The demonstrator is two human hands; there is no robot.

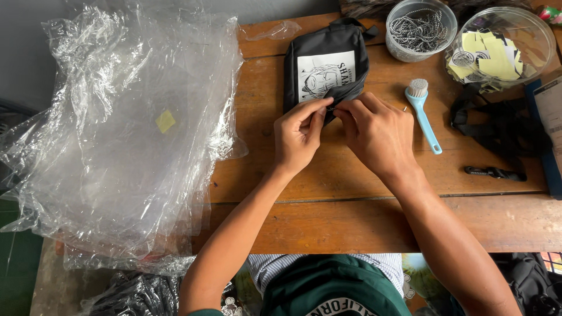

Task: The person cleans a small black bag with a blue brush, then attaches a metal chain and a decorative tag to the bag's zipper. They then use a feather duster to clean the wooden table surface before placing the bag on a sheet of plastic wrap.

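Nearest the camera, two bare forearms reach out over the wooden table (351, 222). Left hand (300, 136) and right hand (374, 131) meet at the near edge of a small black pouch (328, 64); both are pinched nearly closed, thumb and fingertips (325, 105) gripping a small part at the pouch's lower edge, likely a zipper pull or seam, too small to tell. The hands sit close, almost touching, which looks meant to steady fine work. The pouch lies flat at table centre, white printed patch up. Left of it, a loose stack of clear plastic bags (129, 134) spills over the table's edge. Right of the hands, a light blue brush (422, 111), then black straps (497, 126). Farthest: a clear tub of speckled cord (420, 28) and a clear bowl of yellow tags (503, 47).
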